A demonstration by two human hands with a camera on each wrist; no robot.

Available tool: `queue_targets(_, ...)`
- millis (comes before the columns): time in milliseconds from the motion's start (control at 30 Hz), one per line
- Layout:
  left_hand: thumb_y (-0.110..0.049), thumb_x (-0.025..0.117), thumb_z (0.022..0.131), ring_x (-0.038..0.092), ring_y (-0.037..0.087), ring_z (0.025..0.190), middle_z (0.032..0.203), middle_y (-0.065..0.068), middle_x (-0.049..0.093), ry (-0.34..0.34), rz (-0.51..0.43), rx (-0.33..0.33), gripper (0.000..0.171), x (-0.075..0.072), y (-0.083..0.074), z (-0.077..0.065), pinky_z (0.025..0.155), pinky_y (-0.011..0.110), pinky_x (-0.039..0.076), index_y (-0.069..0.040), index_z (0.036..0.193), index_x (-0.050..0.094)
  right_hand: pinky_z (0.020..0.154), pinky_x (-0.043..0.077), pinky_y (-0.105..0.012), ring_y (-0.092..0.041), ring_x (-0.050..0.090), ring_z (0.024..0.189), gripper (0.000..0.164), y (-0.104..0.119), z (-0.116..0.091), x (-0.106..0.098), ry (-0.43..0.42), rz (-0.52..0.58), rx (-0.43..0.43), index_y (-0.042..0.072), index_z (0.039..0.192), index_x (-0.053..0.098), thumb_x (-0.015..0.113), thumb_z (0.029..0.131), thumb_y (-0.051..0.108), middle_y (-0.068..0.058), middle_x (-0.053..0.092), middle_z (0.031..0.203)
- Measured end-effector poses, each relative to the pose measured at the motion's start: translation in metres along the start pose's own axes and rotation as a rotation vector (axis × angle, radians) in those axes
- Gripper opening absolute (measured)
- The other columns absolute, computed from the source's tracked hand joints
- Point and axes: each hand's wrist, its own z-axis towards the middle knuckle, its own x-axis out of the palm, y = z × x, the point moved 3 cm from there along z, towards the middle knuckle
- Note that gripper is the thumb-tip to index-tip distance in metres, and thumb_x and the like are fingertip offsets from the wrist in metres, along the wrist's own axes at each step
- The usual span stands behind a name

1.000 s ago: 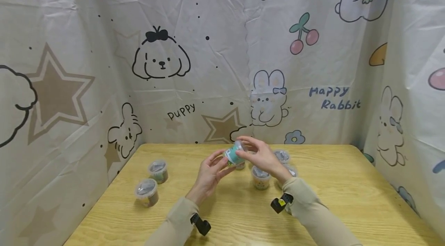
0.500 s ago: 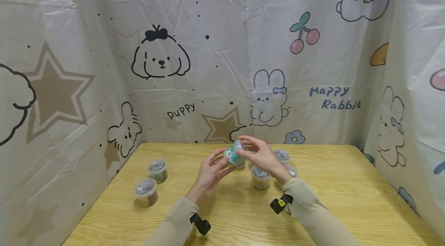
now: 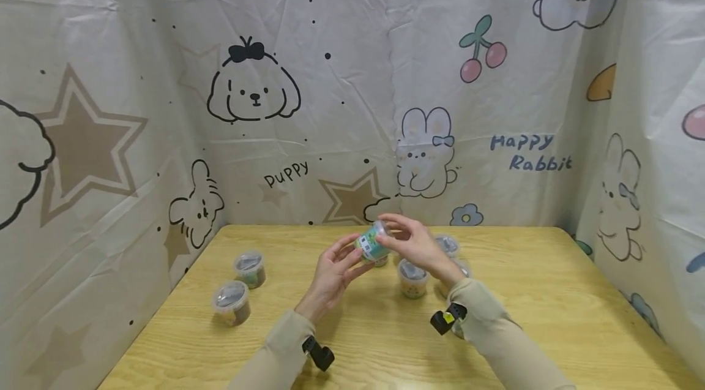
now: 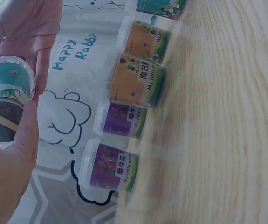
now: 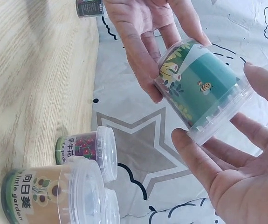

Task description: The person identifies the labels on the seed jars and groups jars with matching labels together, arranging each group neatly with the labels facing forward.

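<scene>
A small clear plastic cup with a teal printed label (image 3: 371, 242) is held tilted above the table. My left hand (image 3: 329, 277) grips its base end, thumb and fingers around the side. My right hand (image 3: 414, 250) holds the lidded end, and in the right wrist view its fingertips lie at the clear lid's rim (image 5: 222, 112). A bee and leaves show on the teal label (image 5: 201, 79) there. From the left wrist, the cup's dark bottom (image 4: 3, 121) with a tan strip across it is visible.
Two lidded cups (image 3: 231, 304) stand on the left of the wooden table (image 3: 363, 347). Several more, including an orange-labelled cup (image 5: 40, 196) and a purple-labelled cup (image 5: 82, 147), stand behind and below the right forearm. A printed curtain (image 3: 330, 102) surrounds the table.
The teal cup has been turned about its axis between my hands, so a white printed patch on the label now faces the head camera. Both hands stay almost in place.
</scene>
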Motion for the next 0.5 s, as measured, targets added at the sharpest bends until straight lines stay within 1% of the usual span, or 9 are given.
queue_targets(67,-0.006,0.063,0.095,0.061,0.022,0.111,0.125,0.009,0.053,0.000,0.008,0.013,0.049,0.000,0.000,0.001,0.100,0.041,0.053,0.000,0.140,0.043,0.089,0.057,-0.045,-0.036,0.062,0.117,0.052,-0.001,-0.001,0.000,-0.026,0.001,0.006,0.024,0.132,0.057,0.073,0.086,0.043,-0.014,0.059,0.135)
queue_targets(133,-0.005,0.062,0.095,0.061,0.021,0.110,0.123,0.008,0.053,-0.003,0.017,0.028,0.048,0.000,0.000,0.001,0.099,0.040,0.053,0.001,0.139,0.043,0.088,0.058,-0.044,-0.034,0.064,0.114,0.048,-0.002,-0.002,0.000,-0.060,0.003,0.018,0.021,0.124,0.061,0.075,0.085,0.044,-0.013,0.063,0.131)
queue_targets(200,-0.004,0.061,0.095,0.061,0.019,0.110,0.123,0.009,0.052,-0.009,0.025,0.038,0.047,0.001,0.001,0.001,0.099,0.039,0.053,0.001,0.138,0.043,0.088,0.058,-0.043,-0.031,0.065,0.112,0.042,-0.006,-0.005,0.001,-0.097,0.019,0.026,0.017,0.114,0.063,0.077,0.084,0.042,-0.012,0.065,0.128)
queue_targets(267,-0.003,0.062,0.095,0.060,0.019,0.111,0.123,0.010,0.050,-0.015,0.030,0.046,0.048,0.002,0.001,0.001,0.099,0.038,0.053,0.001,0.139,0.042,0.092,0.056,-0.043,-0.030,0.066,0.112,0.035,-0.009,-0.008,0.001,-0.130,0.037,0.021,0.015,0.105,0.064,0.078,0.083,0.038,-0.011,0.065,0.128)
queue_targets(400,-0.003,0.065,0.093,0.060,0.021,0.112,0.128,0.013,0.047,-0.023,0.031,0.047,0.050,0.005,0.001,0.002,0.099,0.039,0.053,0.000,0.138,0.043,0.097,0.054,-0.045,-0.032,0.064,0.115,0.029,-0.013,-0.012,0.000,-0.159,0.099,-0.025,0.009,0.095,0.061,0.079,0.084,0.030,-0.012,0.061,0.135)
queue_targets(500,-0.002,0.067,0.091,0.060,0.021,0.112,0.130,0.016,0.048,-0.030,0.072,0.051,0.048,0.006,0.001,0.004,0.099,0.038,0.053,-0.001,0.135,0.047,0.097,0.055,-0.044,-0.035,0.063,0.117,0.029,-0.013,-0.013,-0.004,-0.157,0.126,-0.064,0.005,0.092,0.059,0.078,0.085,0.027,-0.016,0.059,0.136)
